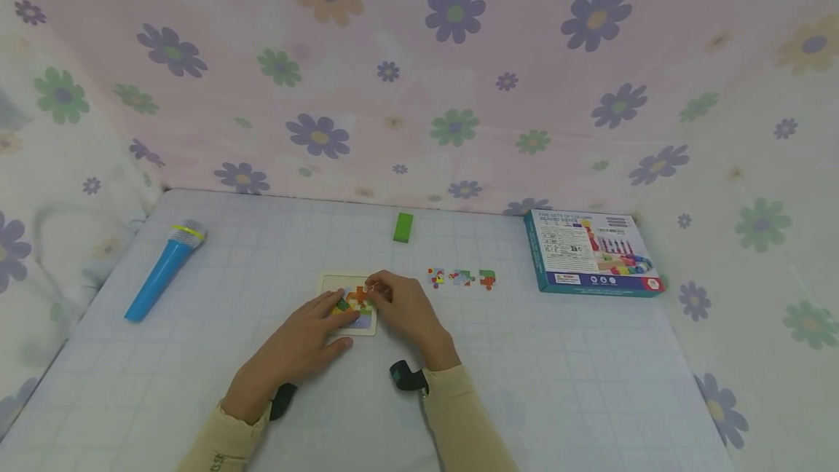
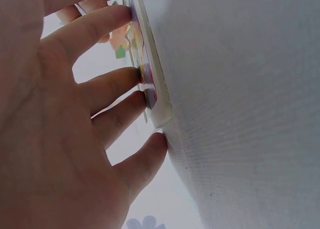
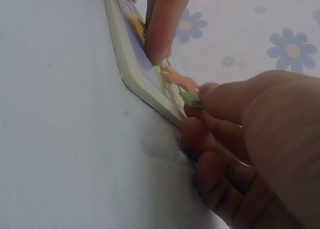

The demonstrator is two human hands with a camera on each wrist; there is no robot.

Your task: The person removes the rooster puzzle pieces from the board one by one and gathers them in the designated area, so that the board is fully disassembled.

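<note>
A small jigsaw puzzle in a cream tray (image 1: pixel 336 279) lies on the table, partly covered by both hands. My left hand (image 1: pixel 298 344) rests on it with fingers spread, fingertips (image 2: pixel 140 75) on the printed pieces and one fingertip by the tray's edge in the left wrist view. At the tray's right side, my right hand (image 1: pixel 413 312) pinches an orange and green puzzle piece (image 3: pixel 190 96) between thumb and finger. That piece is tilted over the tray's border. Three loose puzzle pieces, (image 1: pixel 435 277) the leftmost, lie in a row to the right.
A green block (image 1: pixel 403 227) lies behind the tray. On the far left is a blue toy microphone (image 1: pixel 160 275). A flat boxed set (image 1: pixel 593 253) lies at the back right, and flowered cloth (image 1: pixel 393 93) rises behind the table.
</note>
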